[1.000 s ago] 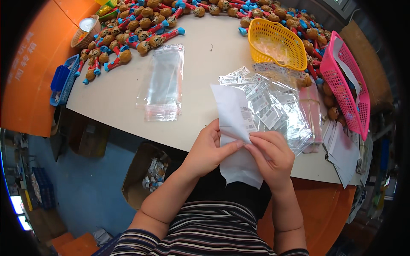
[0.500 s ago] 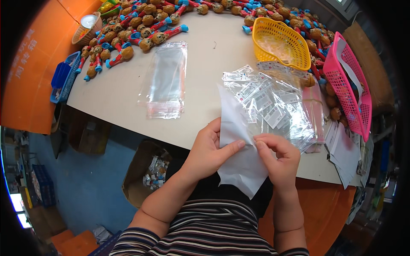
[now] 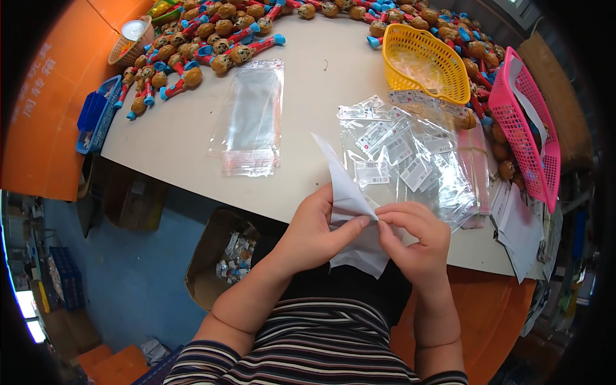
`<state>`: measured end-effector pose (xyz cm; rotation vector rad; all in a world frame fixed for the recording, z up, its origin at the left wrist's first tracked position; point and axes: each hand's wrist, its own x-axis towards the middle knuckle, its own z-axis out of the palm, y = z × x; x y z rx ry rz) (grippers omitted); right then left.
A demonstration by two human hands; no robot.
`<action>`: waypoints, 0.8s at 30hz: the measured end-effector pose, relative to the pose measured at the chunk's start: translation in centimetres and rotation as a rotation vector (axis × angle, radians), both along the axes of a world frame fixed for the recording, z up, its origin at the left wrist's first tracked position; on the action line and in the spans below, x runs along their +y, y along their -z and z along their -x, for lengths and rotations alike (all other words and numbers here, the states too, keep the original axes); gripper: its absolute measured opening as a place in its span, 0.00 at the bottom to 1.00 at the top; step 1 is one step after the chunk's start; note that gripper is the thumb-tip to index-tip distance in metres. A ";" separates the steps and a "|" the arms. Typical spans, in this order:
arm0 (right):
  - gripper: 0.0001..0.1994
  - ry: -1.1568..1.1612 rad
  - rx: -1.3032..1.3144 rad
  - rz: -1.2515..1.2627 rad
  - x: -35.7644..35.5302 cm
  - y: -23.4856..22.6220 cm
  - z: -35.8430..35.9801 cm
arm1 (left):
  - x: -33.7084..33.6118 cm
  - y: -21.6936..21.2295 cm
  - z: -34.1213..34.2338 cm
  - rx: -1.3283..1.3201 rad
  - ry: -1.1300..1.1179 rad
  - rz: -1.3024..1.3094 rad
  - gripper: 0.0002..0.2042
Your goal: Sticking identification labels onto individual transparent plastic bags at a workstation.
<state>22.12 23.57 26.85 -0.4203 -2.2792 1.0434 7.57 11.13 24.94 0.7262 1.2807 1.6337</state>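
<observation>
A creased white sheet of paper is held between my two hands at the table's near edge. My left hand grips its left side, the thumb lying over the front and the fingers behind. With thumb and forefinger, my right hand pinches the sheet's right edge, close to the left thumb tip. The paper bends along its middle, upper corner pointing up and left. Just beyond the hands lies a clear plastic bag with several small printed labels in and on it.
Clear flat bags lie stacked left of centre. Red and blue toys with brown round heads line the far edge. A yellow basket, pink basket and white papers stand at right. A cardboard box is below the table.
The paper has folded more along its middle, and its lower end has risen. My right hand's pinch has moved slightly left, closer to the left thumb.
</observation>
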 end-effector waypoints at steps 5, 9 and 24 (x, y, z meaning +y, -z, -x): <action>0.06 -0.047 -0.027 0.316 0.1 -0.1 -0.2 | -0.4 -0.1 0.4 0.063 0.020 0.035 0.17; 0.05 -0.046 -0.026 0.613 0.1 0.1 -0.3 | -0.7 0.0 0.8 0.080 0.065 0.051 0.17; 0.05 -0.030 -0.067 0.226 -0.1 -0.7 -0.2 | -0.6 -0.2 0.5 0.044 0.037 0.083 0.16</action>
